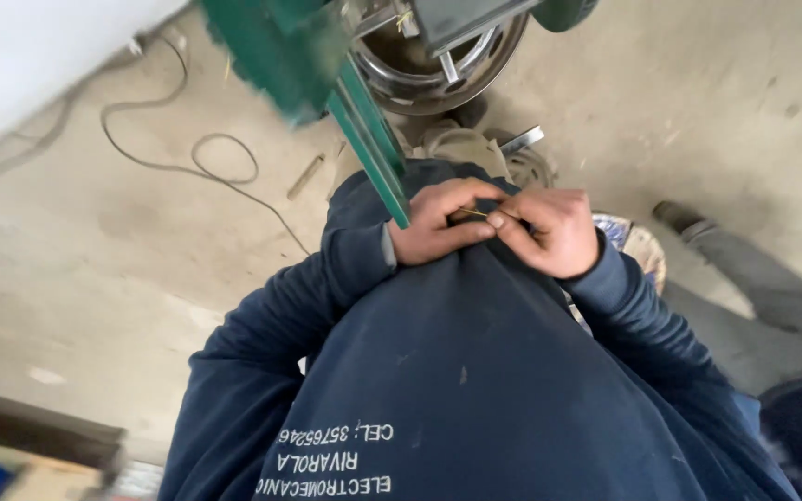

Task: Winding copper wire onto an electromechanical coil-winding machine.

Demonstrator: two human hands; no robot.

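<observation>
We look down over our dark blue sweatshirt (475, 371) at both hands, brought together just right of the green metal bar (368, 130) that slants down from the machine above. Our left hand (438, 223) sits touching the lower end of that bar, its fingers curled in and pinched shut on one end of a thin yellowish wire (475, 213). Our right hand (554, 232), on the far side from the bar, closes its thumb and forefinger on the other end of the same wire, so each grip is clamped on the strand and the short visible length lies between the two sets of fingertips, nearly level. The knuckles of the two hands almost touch. Above the bar's lower end, a shiny round metal housing (438, 65) shows. Left of the bar, well apart from it, a thin grey cable (187, 158) loops over the concrete floor (95, 260). Right of the bar, beyond our right sleeve, a grey trouser leg and shoe (726, 250) rest on the floor.
</observation>
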